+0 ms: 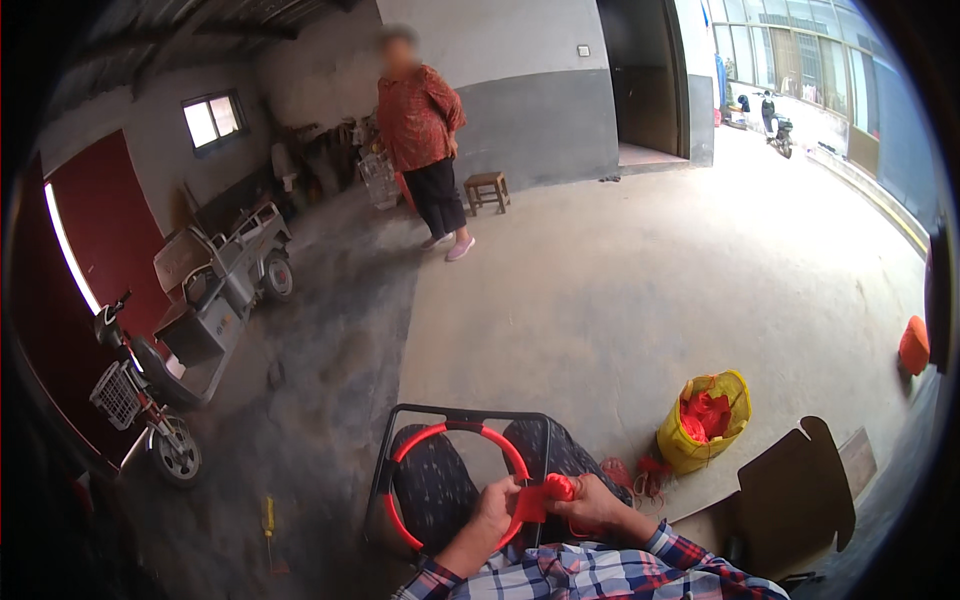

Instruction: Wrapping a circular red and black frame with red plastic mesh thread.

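Note:
A red ring [392, 508] stands within a black square frame [470, 411] over my lap. My left hand [492, 508] is closed at the ring's lower right side, its thumb and fingers pinching the rim. Close beside it, my right hand [597, 503] is closed around a bundled red ribbon [560, 487]. A flat red piece [531, 503] spans between the two hands next to the ring; whether it is wound around the rim I cannot tell. My fingertips are partly hidden behind the red material.
A yellow bag [688, 455] with red material inside stands right of my knees, with loose red strands beside it. An open cardboard box [800, 490] is at lower right. A yellow-handled tool [268, 515] lies at left. Farther off are a three-wheeler [215, 300], a person [418, 125] and a stool [487, 183].

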A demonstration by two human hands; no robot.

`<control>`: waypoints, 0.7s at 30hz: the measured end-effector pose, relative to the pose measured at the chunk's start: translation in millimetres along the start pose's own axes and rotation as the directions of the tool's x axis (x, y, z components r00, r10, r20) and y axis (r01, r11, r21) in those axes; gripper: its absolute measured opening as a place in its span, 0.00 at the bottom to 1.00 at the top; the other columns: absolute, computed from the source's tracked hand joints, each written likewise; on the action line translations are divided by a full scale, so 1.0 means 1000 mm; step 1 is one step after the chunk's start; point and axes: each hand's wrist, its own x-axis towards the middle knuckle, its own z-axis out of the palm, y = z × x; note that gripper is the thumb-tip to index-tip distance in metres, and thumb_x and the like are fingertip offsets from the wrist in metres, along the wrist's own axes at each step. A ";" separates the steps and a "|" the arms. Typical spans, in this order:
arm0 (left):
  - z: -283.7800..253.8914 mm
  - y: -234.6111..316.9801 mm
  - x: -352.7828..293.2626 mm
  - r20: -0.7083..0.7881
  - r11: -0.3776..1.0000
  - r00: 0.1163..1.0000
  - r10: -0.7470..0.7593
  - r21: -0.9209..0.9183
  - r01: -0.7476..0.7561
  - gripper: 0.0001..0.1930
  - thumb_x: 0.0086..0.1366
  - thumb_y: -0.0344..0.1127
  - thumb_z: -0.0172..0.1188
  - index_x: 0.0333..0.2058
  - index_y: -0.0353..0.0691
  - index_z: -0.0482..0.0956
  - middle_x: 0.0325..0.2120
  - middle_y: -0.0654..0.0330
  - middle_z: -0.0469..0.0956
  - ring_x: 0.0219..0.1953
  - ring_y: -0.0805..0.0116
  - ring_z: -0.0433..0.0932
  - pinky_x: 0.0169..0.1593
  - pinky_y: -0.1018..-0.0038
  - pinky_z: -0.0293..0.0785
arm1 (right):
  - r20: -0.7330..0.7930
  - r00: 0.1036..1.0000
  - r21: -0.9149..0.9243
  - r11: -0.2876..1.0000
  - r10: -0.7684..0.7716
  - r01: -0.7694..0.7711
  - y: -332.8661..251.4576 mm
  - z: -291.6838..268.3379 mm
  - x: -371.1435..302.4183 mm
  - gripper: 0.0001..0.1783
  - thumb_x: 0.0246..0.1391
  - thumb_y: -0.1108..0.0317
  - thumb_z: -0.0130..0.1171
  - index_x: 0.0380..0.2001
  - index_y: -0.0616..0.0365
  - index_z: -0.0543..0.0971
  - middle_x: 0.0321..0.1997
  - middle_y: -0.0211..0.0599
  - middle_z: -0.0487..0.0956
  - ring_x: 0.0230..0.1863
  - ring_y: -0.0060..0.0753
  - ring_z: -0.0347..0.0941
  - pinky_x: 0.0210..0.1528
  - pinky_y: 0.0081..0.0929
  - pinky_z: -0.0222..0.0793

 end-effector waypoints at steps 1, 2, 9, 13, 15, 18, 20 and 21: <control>0.000 -0.001 0.000 0.002 1.000 1.000 0.001 0.002 -0.001 0.19 0.55 0.32 0.46 0.46 0.36 0.73 0.40 0.53 0.78 0.43 0.55 0.78 0.49 0.57 0.73 | -0.002 1.000 0.000 1.000 -0.002 0.002 0.002 0.000 -0.001 0.12 0.49 0.64 0.65 0.35 0.58 0.80 0.23 0.31 0.78 0.25 0.19 0.70 0.34 0.24 0.70; 0.000 -0.001 0.000 -0.002 1.000 1.000 0.000 0.015 0.000 0.19 0.55 0.33 0.46 0.45 0.36 0.73 0.39 0.53 0.78 0.42 0.55 0.78 0.49 0.57 0.74 | -0.001 1.000 0.011 1.000 0.003 -0.003 0.005 0.000 -0.001 0.12 0.49 0.64 0.65 0.35 0.58 0.80 0.23 0.32 0.79 0.25 0.20 0.70 0.35 0.24 0.70; 0.004 0.002 -0.003 -0.012 1.000 1.000 -0.022 0.022 0.022 0.17 0.53 0.32 0.48 0.43 0.36 0.74 0.38 0.52 0.79 0.41 0.56 0.79 0.47 0.58 0.75 | 0.020 1.000 -0.022 0.999 0.023 -0.022 0.003 -0.002 -0.001 0.12 0.49 0.63 0.64 0.36 0.56 0.80 0.26 0.35 0.81 0.26 0.23 0.73 0.36 0.25 0.70; 0.001 0.002 -0.002 0.003 0.999 1.000 -0.018 0.032 0.018 0.17 0.53 0.32 0.48 0.42 0.36 0.74 0.37 0.53 0.79 0.40 0.56 0.79 0.46 0.58 0.76 | 0.016 1.000 -0.027 1.000 -0.003 0.004 -0.001 -0.003 -0.001 0.12 0.49 0.63 0.64 0.36 0.56 0.80 0.26 0.34 0.80 0.26 0.23 0.73 0.36 0.25 0.70; 0.002 0.002 -0.003 -0.013 0.999 1.000 -0.007 0.037 0.007 0.17 0.53 0.32 0.48 0.42 0.36 0.74 0.37 0.53 0.79 0.40 0.56 0.79 0.46 0.58 0.76 | 0.014 1.000 -0.052 0.999 -0.004 0.005 -0.001 -0.003 -0.002 0.13 0.49 0.63 0.64 0.37 0.56 0.80 0.26 0.34 0.80 0.26 0.23 0.73 0.36 0.25 0.70; 0.003 0.000 -0.001 -0.004 1.000 1.000 -0.016 0.012 0.016 0.17 0.53 0.32 0.48 0.41 0.36 0.74 0.36 0.52 0.79 0.40 0.56 0.78 0.45 0.59 0.76 | 0.000 1.000 0.021 1.000 -0.015 0.015 0.005 -0.001 -0.003 0.13 0.49 0.63 0.64 0.36 0.57 0.79 0.26 0.35 0.80 0.26 0.24 0.73 0.36 0.25 0.70; 0.003 0.000 -0.002 -0.012 1.000 1.000 -0.015 0.018 0.015 0.17 0.54 0.32 0.47 0.42 0.35 0.74 0.37 0.52 0.79 0.41 0.56 0.78 0.48 0.59 0.74 | 0.010 1.000 -0.006 1.000 -0.009 0.009 0.001 -0.002 -0.003 0.12 0.49 0.63 0.64 0.36 0.57 0.79 0.26 0.35 0.80 0.26 0.23 0.73 0.36 0.25 0.70; 0.003 0.000 -0.002 -0.017 1.000 1.000 -0.014 0.026 0.015 0.18 0.55 0.33 0.46 0.43 0.34 0.75 0.39 0.51 0.79 0.42 0.55 0.78 0.50 0.59 0.73 | 0.017 1.000 -0.034 0.999 -0.004 0.004 -0.001 -0.003 -0.003 0.12 0.49 0.64 0.64 0.36 0.57 0.79 0.26 0.36 0.80 0.26 0.22 0.72 0.36 0.25 0.70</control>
